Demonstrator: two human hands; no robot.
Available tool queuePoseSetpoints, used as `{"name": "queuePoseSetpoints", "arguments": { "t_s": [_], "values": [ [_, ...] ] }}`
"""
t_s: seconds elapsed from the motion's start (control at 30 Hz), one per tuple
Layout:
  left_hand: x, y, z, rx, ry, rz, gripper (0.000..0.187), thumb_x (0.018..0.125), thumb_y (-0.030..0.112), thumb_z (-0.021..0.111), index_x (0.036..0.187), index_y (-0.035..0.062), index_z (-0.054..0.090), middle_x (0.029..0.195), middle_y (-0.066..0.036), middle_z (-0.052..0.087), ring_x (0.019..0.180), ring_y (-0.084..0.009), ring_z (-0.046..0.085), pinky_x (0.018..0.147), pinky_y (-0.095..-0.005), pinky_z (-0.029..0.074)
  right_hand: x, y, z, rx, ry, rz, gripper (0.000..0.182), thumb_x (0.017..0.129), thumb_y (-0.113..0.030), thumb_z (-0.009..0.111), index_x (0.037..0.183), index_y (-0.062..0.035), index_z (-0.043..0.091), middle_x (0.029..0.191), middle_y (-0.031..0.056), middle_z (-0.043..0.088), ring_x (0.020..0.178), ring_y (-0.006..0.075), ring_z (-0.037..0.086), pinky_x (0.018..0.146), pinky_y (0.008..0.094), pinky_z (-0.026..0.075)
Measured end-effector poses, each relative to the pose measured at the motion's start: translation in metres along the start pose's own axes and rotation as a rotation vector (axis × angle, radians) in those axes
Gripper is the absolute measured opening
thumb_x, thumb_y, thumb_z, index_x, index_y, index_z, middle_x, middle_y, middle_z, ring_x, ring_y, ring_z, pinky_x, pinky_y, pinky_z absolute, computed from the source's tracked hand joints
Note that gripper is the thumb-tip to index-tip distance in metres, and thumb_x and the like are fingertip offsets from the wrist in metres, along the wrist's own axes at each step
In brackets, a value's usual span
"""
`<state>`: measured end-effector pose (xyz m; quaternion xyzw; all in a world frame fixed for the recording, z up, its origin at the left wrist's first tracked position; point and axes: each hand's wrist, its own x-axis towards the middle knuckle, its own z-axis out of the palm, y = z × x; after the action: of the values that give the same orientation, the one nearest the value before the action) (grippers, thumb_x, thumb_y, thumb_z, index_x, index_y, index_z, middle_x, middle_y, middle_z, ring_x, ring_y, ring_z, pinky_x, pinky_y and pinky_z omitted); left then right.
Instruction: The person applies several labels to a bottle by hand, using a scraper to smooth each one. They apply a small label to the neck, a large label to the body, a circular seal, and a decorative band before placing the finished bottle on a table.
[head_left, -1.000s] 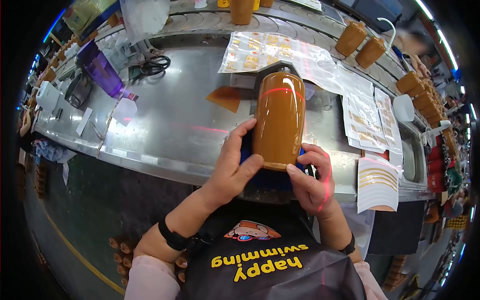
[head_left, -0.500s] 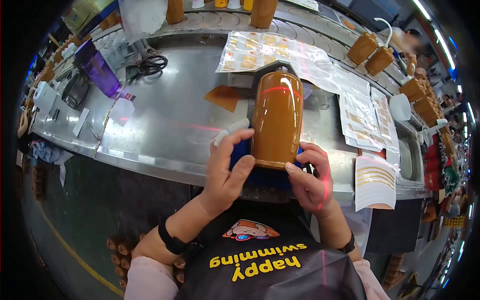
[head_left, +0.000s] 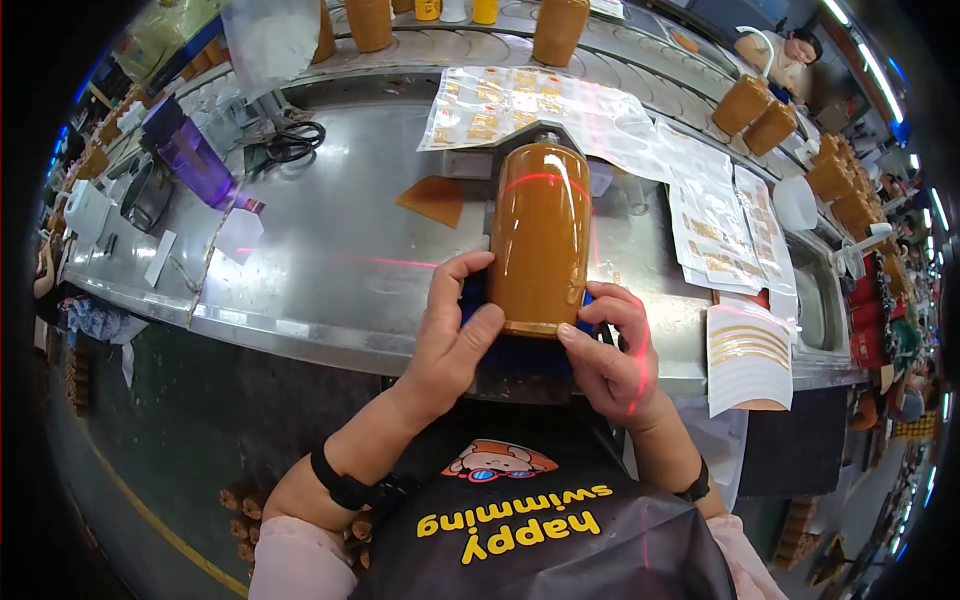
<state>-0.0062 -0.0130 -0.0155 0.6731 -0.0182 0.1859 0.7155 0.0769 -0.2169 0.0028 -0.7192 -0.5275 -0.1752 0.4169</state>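
Note:
A glossy brown bottle (head_left: 541, 240) lies on its side in a dark holder (head_left: 505, 150), its neck pointing away from me and its base towards me. My left hand (head_left: 455, 335) is on the bottle's left side, the thumb near the base and the index finger higher up. On the other side, my right hand (head_left: 615, 350) grips the lower right edge, its thumb at the base rim and its fingers curled. Red laser lines cross the bottle's upper part and my right hand. Blue parts of the holder show beneath the bottle.
Sheets of gold decals (head_left: 540, 105) lie behind the holder, with more decal sheets (head_left: 715, 225) to the right. A striped sheet (head_left: 748, 357) overhangs the front edge. A brown triangular piece (head_left: 433, 200), scissors (head_left: 296, 140) and a purple drink bottle (head_left: 190, 155) lie or stand leftward. A sink (head_left: 818, 300) is at right.
The view has shifted slightly. Both hands stay on the brown bottle in nearly the same grip. A whitish thing beside my left fingers earlier no longer shows.

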Motion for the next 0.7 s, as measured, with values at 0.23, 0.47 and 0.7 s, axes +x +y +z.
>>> {"name": "queuePoseSetpoints", "arguments": {
  "t_s": [0.23,0.47,0.7],
  "values": [
    [-0.001,0.001,-0.003,0.234,-0.030,0.070,0.052,0.099,0.026,0.056,0.139,0.0006,0.036,0.138,-0.016,0.040,0.132,-0.0257,0.037,0.112,-0.0366,0.026,0.002,-0.002,0.000,-0.007,0.003,-0.003,0.051,0.067,0.013,0.068,0.111,-0.0128,0.071,0.109,0.0111,0.053,0.110,0.0370,0.055,0.092,0.0428,0.047],
    [0.000,-0.002,-0.007,0.071,-0.049,-0.010,0.054,0.098,0.027,0.057,0.140,0.0002,0.035,0.140,-0.015,0.040,0.134,-0.0252,0.035,0.113,-0.0364,0.025,0.003,-0.005,0.001,-0.027,0.011,0.000,0.047,0.067,0.013,0.067,0.108,-0.0114,0.072,0.107,0.0118,0.053,0.109,0.0372,0.055,0.092,0.0434,0.048],
    [-0.015,-0.003,-0.013,-0.045,0.057,-0.019,0.040,0.098,0.017,0.055,0.133,-0.0005,0.046,0.130,-0.014,0.053,0.126,-0.0249,0.048,0.112,-0.0381,0.029,0.002,-0.004,0.003,-0.019,0.007,0.005,0.046,0.068,0.014,0.066,0.106,-0.0108,0.072,0.106,0.0119,0.053,0.110,0.0372,0.055,0.093,0.0435,0.047]
  ]
}}
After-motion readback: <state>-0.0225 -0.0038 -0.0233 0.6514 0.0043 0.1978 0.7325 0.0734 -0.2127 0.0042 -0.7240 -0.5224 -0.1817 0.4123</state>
